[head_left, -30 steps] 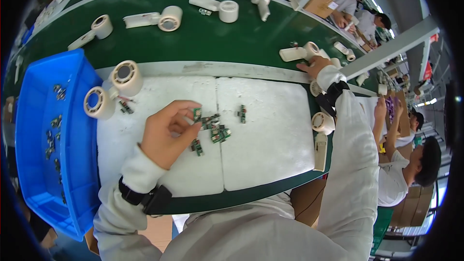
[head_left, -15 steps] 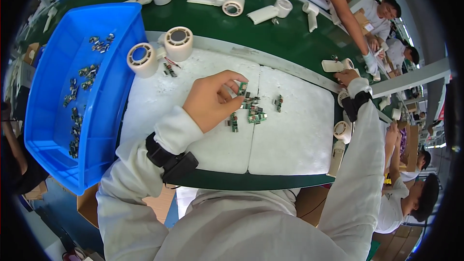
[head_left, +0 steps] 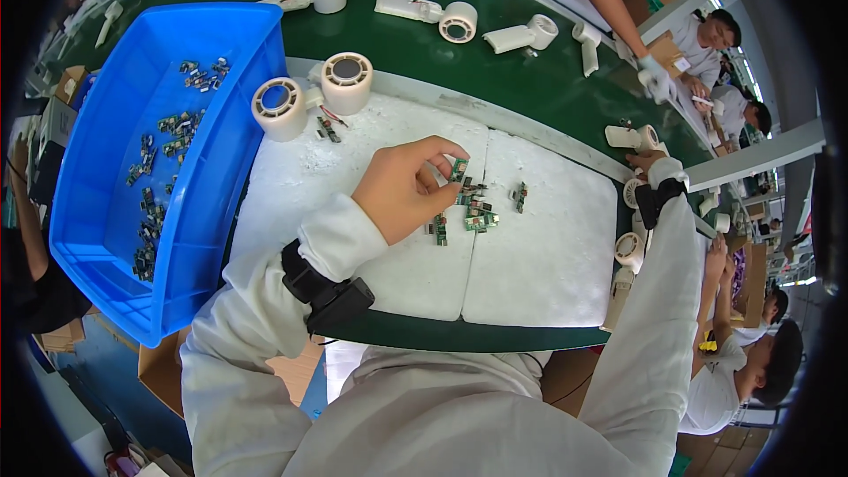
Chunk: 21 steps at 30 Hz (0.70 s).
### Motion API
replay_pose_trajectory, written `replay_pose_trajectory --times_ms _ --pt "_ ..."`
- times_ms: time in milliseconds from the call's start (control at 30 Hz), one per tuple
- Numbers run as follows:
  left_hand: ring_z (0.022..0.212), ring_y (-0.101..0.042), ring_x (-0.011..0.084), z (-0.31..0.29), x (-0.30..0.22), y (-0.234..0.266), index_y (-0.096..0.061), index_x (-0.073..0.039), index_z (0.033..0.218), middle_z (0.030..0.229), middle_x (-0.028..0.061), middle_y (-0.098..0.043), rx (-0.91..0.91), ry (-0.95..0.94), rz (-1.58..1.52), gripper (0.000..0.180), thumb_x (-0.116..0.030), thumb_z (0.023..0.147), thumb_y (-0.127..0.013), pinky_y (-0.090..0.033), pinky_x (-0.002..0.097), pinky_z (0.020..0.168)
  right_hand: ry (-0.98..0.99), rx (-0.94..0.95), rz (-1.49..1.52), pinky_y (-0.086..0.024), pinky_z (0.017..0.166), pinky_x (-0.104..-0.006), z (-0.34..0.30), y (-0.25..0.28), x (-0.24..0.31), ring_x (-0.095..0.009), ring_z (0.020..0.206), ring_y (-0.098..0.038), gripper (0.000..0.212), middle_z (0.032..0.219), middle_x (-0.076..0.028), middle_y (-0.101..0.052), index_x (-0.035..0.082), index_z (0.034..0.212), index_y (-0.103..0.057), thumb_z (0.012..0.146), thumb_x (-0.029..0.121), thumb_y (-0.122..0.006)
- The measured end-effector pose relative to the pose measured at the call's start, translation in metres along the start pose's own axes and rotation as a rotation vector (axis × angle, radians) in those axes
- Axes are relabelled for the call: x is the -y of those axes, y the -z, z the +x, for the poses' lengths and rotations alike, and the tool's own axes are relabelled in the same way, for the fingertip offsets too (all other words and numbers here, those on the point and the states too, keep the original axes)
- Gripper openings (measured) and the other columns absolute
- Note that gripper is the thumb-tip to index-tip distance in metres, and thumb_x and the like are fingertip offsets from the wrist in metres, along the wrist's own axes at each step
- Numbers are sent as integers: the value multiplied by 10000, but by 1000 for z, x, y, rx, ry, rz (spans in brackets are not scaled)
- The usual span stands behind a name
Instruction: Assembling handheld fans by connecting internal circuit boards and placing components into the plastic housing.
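My left hand (head_left: 402, 187) is closed above the white foam mat (head_left: 548, 269), pinching a small green circuit board (head_left: 458, 170) between thumb and fingertips. Just beneath it lies a loose cluster of similar circuit boards (head_left: 480, 216), with one single board (head_left: 521, 198) off to the right. My right arm stretches to the far right edge of the mat. There my right hand (head_left: 647, 160) is beside a white handheld fan body (head_left: 632, 137) on the green belt; its fingers are small and partly hidden, so their grip does not show.
A blue bin (head_left: 168, 212) with several circuit boards stands left. Two white fan heads (head_left: 345, 83) sit at the mat's back left, near a wired board (head_left: 328, 129). More fan bodies (head_left: 521, 35) lie along the green belt (head_left: 397, 53). Co-workers sit at right; one gloved hand (head_left: 655, 79) is across the belt.
The whole view has shifted, moving the bench slightly right and down. My left hand keeps its pinch on the circuit board. Across the belt, the co-worker's gloved hand has drawn back from the fan parts.
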<state>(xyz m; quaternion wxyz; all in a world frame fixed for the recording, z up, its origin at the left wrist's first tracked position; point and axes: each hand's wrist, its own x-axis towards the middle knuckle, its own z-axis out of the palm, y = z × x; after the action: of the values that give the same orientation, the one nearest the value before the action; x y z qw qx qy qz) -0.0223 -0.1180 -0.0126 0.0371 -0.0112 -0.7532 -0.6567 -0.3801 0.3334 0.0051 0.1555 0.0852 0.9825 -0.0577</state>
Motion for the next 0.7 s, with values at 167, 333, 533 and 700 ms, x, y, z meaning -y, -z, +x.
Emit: replay_pose_trajectory --times_ms 167,333,533,700 --pt "688 -595 53 0 -1 0 -652 -52 1223 946 54 -628 1 -6 15 369 -15 864 -730 -476 202 625 57 28 84 -573 606 -305 7 3 -13 -175 640 -658 444 866 -64 -704 66 1098 -739 858 438 -779" --pt "699 -608 60 -3 0 0 -646 -43 1226 958 60 -627 -10 -3 26 374 -7 864 -728 -475 202 626 4 36 10 -573 596 -320 0 7 3 -178 632 -648 378 853 -59 -701 57 1092 -730 870 362 -754" --pt "712 -620 66 3 -1 0 -646 -45 1227 960 64 -628 -11 -15 27 370 -10 867 -725 -474 205 623 35 -79 63 -541 553 -314 -7 7 -8 -159 617 -622 285 805 -32 -682 62 1006 -720 873 314 -724" --pt "709 -618 66 3 -2 -1 -649 -49 1224 960 62 -631 -10 1 44 366 -20 868 -729 -475 205 624 -1 26 226 -491 525 -267 -29 31 -7 -117 600 -576 192 736 6 -622 75 965 -702 899 256 -695"
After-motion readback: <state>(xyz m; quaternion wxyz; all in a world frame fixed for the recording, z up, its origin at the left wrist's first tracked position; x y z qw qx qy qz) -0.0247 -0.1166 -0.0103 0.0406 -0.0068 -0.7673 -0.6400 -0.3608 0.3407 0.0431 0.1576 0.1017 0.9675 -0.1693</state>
